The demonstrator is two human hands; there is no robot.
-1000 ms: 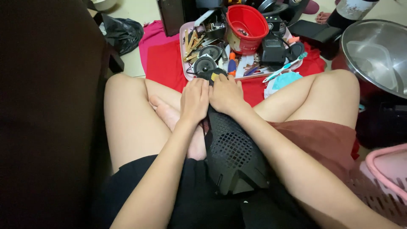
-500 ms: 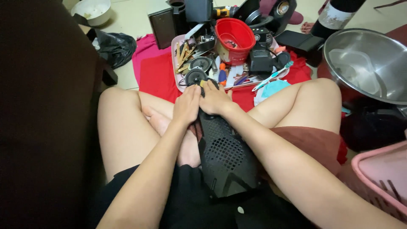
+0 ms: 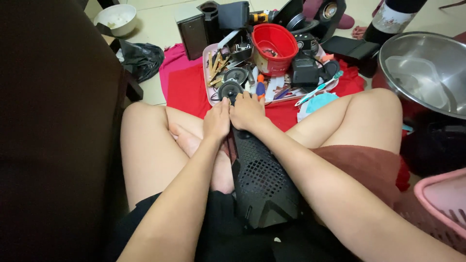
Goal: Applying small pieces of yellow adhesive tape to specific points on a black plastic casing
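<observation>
Head view: the far end of a black grille (image 3: 264,189) is being clasped by both hands, the left hand (image 3: 217,121) and right hand (image 3: 248,112) being closed on it side by side, likely so that the end is steadied. The grille is being rested along the lap, between the crossed legs, its long axis running from the body outward, narrow end pointing toward the tray (image 3: 211,92) of parts on the red cloth (image 3: 187,90).
</observation>
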